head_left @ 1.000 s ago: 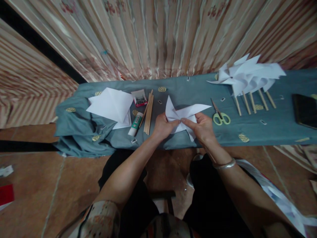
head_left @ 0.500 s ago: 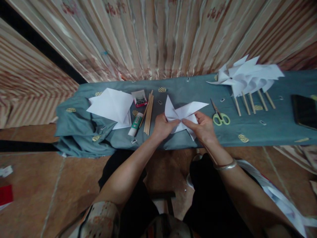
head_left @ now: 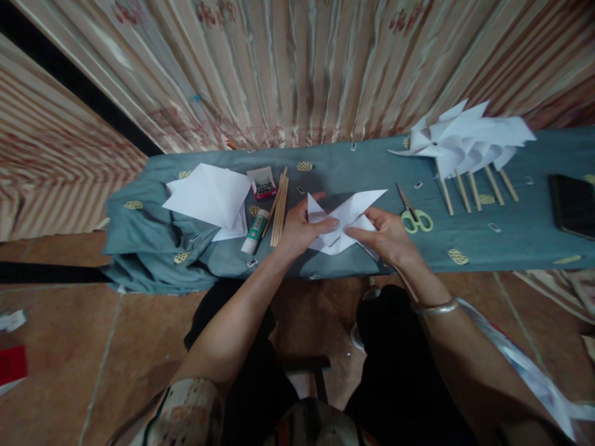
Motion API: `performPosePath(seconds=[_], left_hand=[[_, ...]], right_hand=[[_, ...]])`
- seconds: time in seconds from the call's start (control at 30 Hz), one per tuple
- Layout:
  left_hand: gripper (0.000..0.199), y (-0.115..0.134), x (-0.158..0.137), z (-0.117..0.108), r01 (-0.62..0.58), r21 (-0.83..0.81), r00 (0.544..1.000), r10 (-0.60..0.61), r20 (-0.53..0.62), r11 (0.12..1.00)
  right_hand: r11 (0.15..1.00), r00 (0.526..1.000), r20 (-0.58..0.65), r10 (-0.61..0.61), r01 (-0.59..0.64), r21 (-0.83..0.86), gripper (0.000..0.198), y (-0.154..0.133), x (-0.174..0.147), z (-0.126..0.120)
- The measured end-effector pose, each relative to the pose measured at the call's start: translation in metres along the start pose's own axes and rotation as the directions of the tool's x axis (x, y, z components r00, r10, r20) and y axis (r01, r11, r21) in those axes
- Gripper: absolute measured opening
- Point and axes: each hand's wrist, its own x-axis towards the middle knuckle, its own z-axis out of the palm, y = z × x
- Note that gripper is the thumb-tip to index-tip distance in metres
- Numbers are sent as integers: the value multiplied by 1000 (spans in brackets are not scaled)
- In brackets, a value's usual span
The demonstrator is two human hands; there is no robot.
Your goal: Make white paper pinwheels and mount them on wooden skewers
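Observation:
A white paper pinwheel point(head_left: 348, 214), its corners folded toward the middle, is held between both hands above the cloth. My left hand point(head_left: 304, 226) grips its left side, thumb lying on top of the paper. On the right side, my right hand point(head_left: 383, 235) pinches it, with the thumb near the centre and the fingers behind. Just right of that hand lie green-handled scissors point(head_left: 415, 218). Left of my left hand are several wooden sticks point(head_left: 279, 210), a green-and-white glue stick point(head_left: 255, 231) and a small open box of dark pins point(head_left: 263, 183).
Folded white paper sheets point(head_left: 209, 195) are stacked at the left of the cloth-covered table point(head_left: 372, 167). Several finished pinwheels point(head_left: 478, 139) on sticks lie at the back right. A dark phone point(head_left: 571, 204) rests at the right end. A pleated curtain point(head_left: 297, 74) hangs behind.
My left thumb has shifted inward over the paper and a left finger now sticks up behind it. The pinwheel has turned and flattened slightly, and my right hand has moved a little to the right.

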Motion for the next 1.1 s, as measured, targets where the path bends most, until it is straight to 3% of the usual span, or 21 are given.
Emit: performPosePath(seconds=[0.1,0.27,0.4,0.57,0.63,0.77,0.9,1.1], left_hand=[[73,4,-2,0,12,-63,1000,-11,21,998],[57,13,-3,-1,78,-251,994,-55,99,965],[56,10,-4,-1,102,-247,993,-82,91,964],[45,-3,4,-1,-98,-25,985,94,-142,995],[41,-6,6,-3,-187,91,966,200,-163,978],[31,-6,2,-4,-274,329,948,311,-64,904],[21,-5,-5,-4,-362,534,921,381,79,764],[20,-14,-10,0,-441,604,887,422,184,664]], right_hand=[[999,999,44,28,-28,15,41,-11,-5,-6],[997,996,70,63,-65,30,39,-29,-14,-19],[988,971,182,152,-148,-39,39,-26,-12,-24],[978,984,165,74,-39,-205,33,-4,1,-24],[957,991,130,27,12,-291,30,3,6,-25],[891,993,89,-80,111,-440,24,7,11,-26],[771,991,67,-112,130,-623,20,2,14,-23],[574,979,54,-196,159,-803,26,-1,13,-18]])
